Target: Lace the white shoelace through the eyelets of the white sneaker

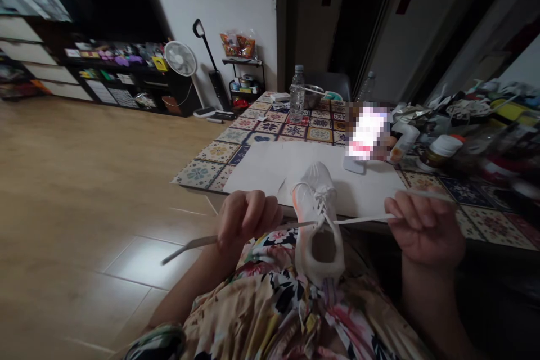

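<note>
A white sneaker with an orange-pink edge rests between the table edge and my lap, its toe on a white sheet and its heel toward me. My left hand is closed around one end of the shoelace, whose tip sticks out to the left. On the other side, my right hand grips the opposite lace end, its tail trailing out past the fist. Both lace ends run nearly straight out sideways from the top of the tongue. Lower eyelets are laced in a criss-cross.
A white sheet covers the near part of the patterned table. A blurred lit phone stands behind the shoe. Plastic bottle and metal bowl are farther back. Jars and clutter, including a white-capped jar, crowd the right.
</note>
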Tool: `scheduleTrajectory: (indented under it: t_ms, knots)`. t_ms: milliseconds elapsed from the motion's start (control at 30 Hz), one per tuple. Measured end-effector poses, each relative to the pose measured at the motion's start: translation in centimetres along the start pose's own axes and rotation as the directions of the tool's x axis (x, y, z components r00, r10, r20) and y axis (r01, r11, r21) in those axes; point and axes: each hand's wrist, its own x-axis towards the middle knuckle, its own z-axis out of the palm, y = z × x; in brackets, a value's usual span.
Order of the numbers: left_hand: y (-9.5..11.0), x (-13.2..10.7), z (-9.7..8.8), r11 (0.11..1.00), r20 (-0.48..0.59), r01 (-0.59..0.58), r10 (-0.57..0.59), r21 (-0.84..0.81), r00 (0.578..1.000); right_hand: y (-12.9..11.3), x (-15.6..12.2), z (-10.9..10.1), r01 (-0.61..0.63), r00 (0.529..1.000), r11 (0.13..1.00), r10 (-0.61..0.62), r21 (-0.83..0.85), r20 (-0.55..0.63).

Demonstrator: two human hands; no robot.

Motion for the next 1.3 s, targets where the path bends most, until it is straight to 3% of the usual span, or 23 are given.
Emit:
scheduleTrajectory:
  t_ms: [100,167,233,333,433,500,667,800,1000,1067,1200,1233,1300]
  knots:
    - [0.3,0.1,0.5,0.995,0.260,-0.039,0.061,-0.090,0.964,-0.3,-0.2,0.3,0.080,0.988,0.994,-0.089,-0.070,-0.129]
    - [0.5,0.0,1.4,0.994,0.230,0.080,-0.094,0.070,0.969,0.3,-0.8,0.8,0.144,0.964,0.965,-0.186,-0.217,-0.189]
    - [0.4,-0.3,2.5,0.925,0.128,0.264,-0.307,0.274,0.943,1.2,-1.6,1.3,0.154,0.958,0.893,-0.239,-0.422,-0.156]
    - [-0.4,-0.8,3.8,0.810,-0.045,0.435,-0.456,0.393,0.889,2.3,-2.7,2.4,0.204,0.978,0.673,-0.103,-0.711,0.183]
    - [-1.4,-1.0,4.2,0.785,-0.100,0.396,-0.399,0.476,0.911,2.7,-3.0,3.3,0.437,0.853,0.510,0.026,-0.741,0.521]
    - [-1.8,-1.0,4.2,0.774,-0.091,0.330,-0.336,0.541,0.937,2.8,-3.0,3.6,0.523,0.799,0.464,0.026,-0.715,0.601]
    - [-1.7,-0.8,4.5,0.741,-0.051,0.257,-0.289,0.620,0.956,3.1,-2.8,3.6,0.540,0.790,0.448,0.023,-0.713,0.613]
    - [-1.3,-1.0,5.1,0.681,-0.073,0.279,-0.314,0.678,0.946,3.2,-2.7,3.7,0.552,0.788,0.418,0.021,-0.721,0.615]
    - [-1.2,-1.1,5.1,0.663,-0.075,0.311,-0.360,0.680,0.930,2.8,-2.8,4.1,0.597,0.777,0.380,-0.053,-0.707,0.627]
    - [-1.3,-1.1,5.0,0.667,-0.070,0.334,-0.390,0.666,0.918,2.9,-3.0,4.1,0.577,0.798,0.377,-0.073,-0.724,0.598]
    - [-1.6,-1.4,4.9,0.721,-0.092,0.359,-0.382,0.592,0.920,3.5,-3.6,3.6,0.409,0.913,0.390,-0.168,-0.825,0.372]
    - [-1.7,-1.4,4.9,0.737,-0.115,0.370,-0.374,0.566,0.920,3.6,-3.7,3.5,0.393,0.919,0.398,-0.190,-0.829,0.345]
    - [-1.7,-1.5,5.0,0.761,-0.170,0.403,-0.370,0.508,0.914,3.6,-3.6,3.5,0.439,0.898,0.382,-0.175,-0.813,0.403]
